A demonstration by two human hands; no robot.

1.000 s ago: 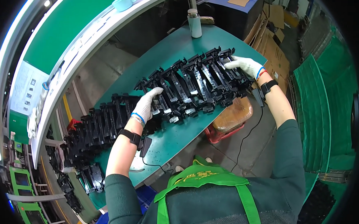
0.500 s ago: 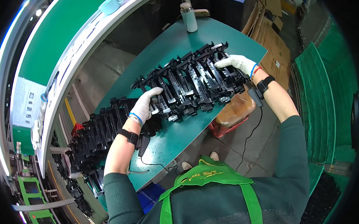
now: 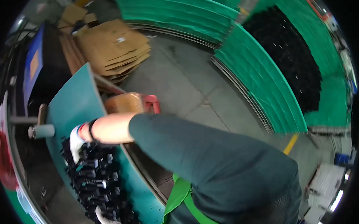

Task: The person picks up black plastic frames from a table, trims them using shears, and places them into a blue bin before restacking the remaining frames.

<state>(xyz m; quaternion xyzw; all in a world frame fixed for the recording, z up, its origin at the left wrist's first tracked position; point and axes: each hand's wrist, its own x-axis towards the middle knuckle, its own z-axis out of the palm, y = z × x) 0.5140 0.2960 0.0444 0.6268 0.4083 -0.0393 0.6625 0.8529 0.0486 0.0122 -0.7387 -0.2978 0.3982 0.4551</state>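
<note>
A row of black plastic parts, packed side by side with some shiny pieces among them, lies along the green tabletop. My right hand, in a white knit glove, grips the far end of the row, its fingers over the outer parts. At the lower edge of the view, my left hand, also gloved, is on the nearer parts of the row. That hand is partly cut off and blurred, and its forearm is out of view.
A pale bottle stands at the table's left edge. Beyond the table are stacked flat cardboard and a brown-topped red container. Green-covered panels border a heap of black parts.
The view has swung far to the right, so the table now sits at the lower left. Both hands stay on the row of black plastic parts.
</note>
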